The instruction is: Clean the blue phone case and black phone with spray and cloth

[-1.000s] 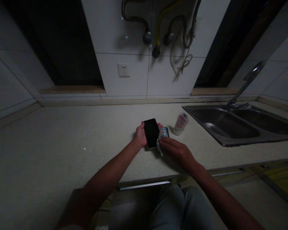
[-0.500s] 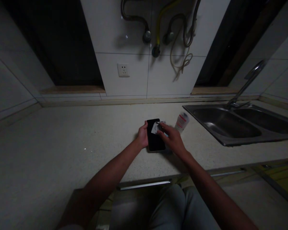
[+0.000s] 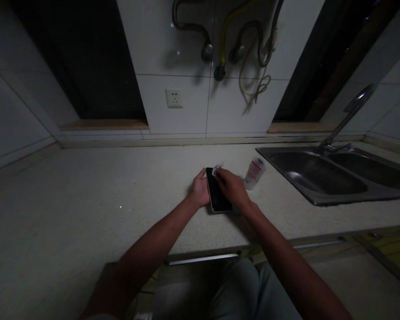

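Left hand [image 3: 200, 191] grips the phone [image 3: 220, 201] on the tabletop [image 3: 120, 186], fingers closed; right hand [image 3: 232, 189] pinches a wipe [image 3: 216, 169] at its 12 o'clock end.

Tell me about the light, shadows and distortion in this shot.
Head view: dim, brightest on the white wall tiles, where the hoses cast shadows; the phone held by the left hand reads flat black, no glare; the white pad under the right hand is a pale smear; counter and sink edges bow from wide-angle distortion.
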Motion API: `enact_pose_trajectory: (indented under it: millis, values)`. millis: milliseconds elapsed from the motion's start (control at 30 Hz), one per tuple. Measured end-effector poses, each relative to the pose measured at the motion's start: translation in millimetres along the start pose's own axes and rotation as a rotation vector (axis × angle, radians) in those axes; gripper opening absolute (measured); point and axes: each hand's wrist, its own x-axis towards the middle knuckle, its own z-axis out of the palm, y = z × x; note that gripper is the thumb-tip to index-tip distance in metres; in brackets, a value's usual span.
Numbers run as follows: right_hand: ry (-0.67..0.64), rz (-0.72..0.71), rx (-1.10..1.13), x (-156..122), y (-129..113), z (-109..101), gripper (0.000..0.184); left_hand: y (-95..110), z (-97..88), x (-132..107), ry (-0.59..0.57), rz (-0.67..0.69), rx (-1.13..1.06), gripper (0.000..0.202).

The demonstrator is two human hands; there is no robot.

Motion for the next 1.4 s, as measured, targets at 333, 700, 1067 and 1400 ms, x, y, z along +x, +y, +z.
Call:
enact_pose_trajectory:
  millis: [333, 700, 1067, 1400]
  values:
    - [-0.063, -0.19, 0.203, -45, -27, -15, 0.035, 4, 0.3, -1, 0.055, 0.102, 0.023, 0.042]
    - [0.192, 0.196, 0.403, -61, -36, -14, 0.035, 8, 3.2, -1, 0.001, 0.193, 0.048, 0.043]
    - [0.235, 0.814, 1.264, -67, -46, -1, 0.042, 5, 1.0, 0, -0.024, 0.092, 0.046, 0.054]
    - [0.631, 0.671, 0.958, -61, -21, -38, 0.036, 0, 3.5, -3, -0.034, 0.095, -0.039, 0.077]
